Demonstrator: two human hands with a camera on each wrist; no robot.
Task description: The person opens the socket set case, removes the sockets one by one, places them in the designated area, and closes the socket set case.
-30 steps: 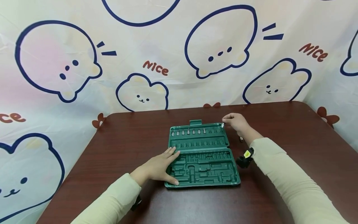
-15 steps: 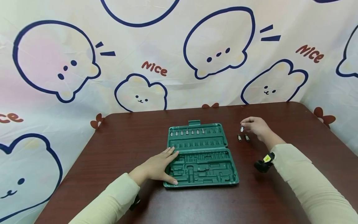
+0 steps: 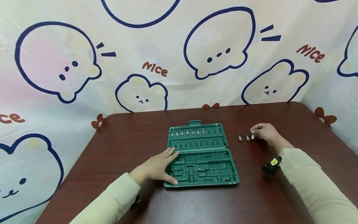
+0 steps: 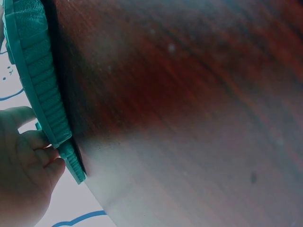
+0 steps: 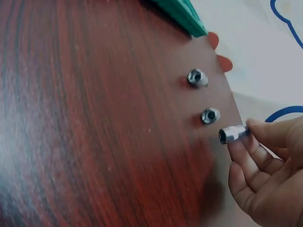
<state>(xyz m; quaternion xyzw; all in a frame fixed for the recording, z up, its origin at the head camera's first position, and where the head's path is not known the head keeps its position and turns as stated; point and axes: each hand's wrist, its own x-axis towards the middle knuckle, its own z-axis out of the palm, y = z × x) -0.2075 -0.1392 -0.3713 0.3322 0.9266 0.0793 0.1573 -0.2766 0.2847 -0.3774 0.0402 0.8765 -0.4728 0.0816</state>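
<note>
A green plastic tool case (image 3: 204, 168) lies unfolded on the table, several small metal sockets (image 3: 187, 132) in a row in its far half. Its near half has moulded recesses. With fingers spread, my left hand (image 3: 158, 166) rests on the case's left edge; the left wrist view shows that hand (image 4: 28, 165) against the case's side (image 4: 42, 80). Right of the case, my right hand (image 3: 265, 132) pinches a silver socket (image 5: 233, 134) between thumb and fingers, low over the table. Beside it lie two more sockets, one nearer the hand (image 5: 210, 116) and one farther (image 5: 197, 77).
The dark brown wooden table (image 3: 134, 133) extends around the case on all sides. Behind it hangs a pale cloth backdrop (image 3: 179, 90) with cartoon bears. The case's latch tab (image 3: 194, 122) sticks out at its far edge.
My right hand has carried the socket from the case's far right corner out to the right and lowered it beside the two lying sockets. My left hand has stayed in place.
</note>
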